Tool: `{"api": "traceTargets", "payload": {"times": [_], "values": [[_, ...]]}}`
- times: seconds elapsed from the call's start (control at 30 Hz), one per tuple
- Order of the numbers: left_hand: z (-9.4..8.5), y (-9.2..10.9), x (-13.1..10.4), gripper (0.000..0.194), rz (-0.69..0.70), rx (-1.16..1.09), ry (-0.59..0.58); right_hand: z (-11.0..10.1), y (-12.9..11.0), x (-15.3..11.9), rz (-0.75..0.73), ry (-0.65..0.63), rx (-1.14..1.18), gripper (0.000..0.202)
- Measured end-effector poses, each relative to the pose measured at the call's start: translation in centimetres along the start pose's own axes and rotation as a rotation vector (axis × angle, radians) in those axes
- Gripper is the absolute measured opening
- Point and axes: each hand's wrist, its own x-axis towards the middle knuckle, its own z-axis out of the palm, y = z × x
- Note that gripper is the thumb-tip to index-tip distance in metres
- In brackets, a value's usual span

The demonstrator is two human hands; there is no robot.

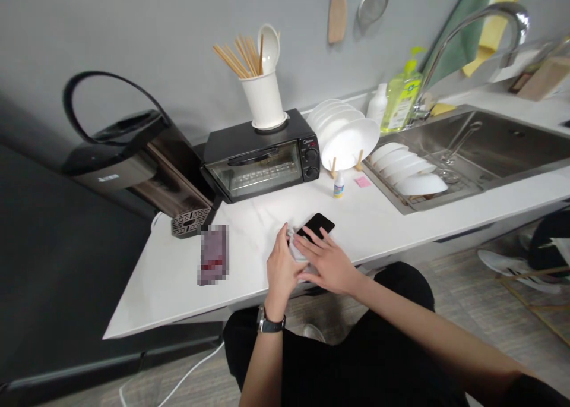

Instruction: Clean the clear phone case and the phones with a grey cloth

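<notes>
On the white counter point(249, 240) near its front edge, a small white cloth-like piece point(297, 252) lies mostly hidden under both hands; I cannot tell exactly what it is. My left hand point(282, 264), with a dark-strapped watch on its wrist, curls around the left side of this piece. Flat across its right side rests my right hand point(332, 264), fingers apart, the fingertips reaching a black smartphone point(317, 225). The phone lies just beyond the hands. Behind it stands a small white bottle point(339, 185) beside a pink sticky note point(363, 182).
A toaster oven point(262, 169) carries a white utensil holder point(265, 101). Left are a black drinks machine point(155, 163) and a blurred packet point(214, 255). Racked plates point(350, 142), a soap bottle point(402, 98) and a sink point(499, 145) with bowls point(407, 169) stand right.
</notes>
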Motion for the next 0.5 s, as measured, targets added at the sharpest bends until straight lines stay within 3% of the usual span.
{"api": "traceTargets", "payload": {"times": [0.17, 0.27, 0.37, 0.43, 0.5], "values": [[0.1, 0.7, 0.1, 0.102, 0.013, -0.001, 0.027, -1.3, 4.2, -1.0, 0.205, 0.071, -0.141, 0.079], [0.2, 0.3, 0.1, 0.094, 0.028, 0.008, 0.011, 0.0, 2.0, 0.8, 0.191, 0.063, -0.108, 0.081], [0.2, -0.2, 0.0, 0.091, 0.023, 0.018, -0.004, 1.0, -1.0, 1.2, 0.050, 0.009, -0.019, 0.080], [0.2, -0.2, 0.0, 0.098, -0.002, 0.014, -0.007, 0.6, -0.8, 0.3, 0.008, -0.007, -0.013, 0.082], [0.1, 0.1, 0.0, 0.105, -0.014, 0.007, 0.000, -0.4, 1.3, -0.8, 0.059, 0.008, -0.063, 0.077]]}}
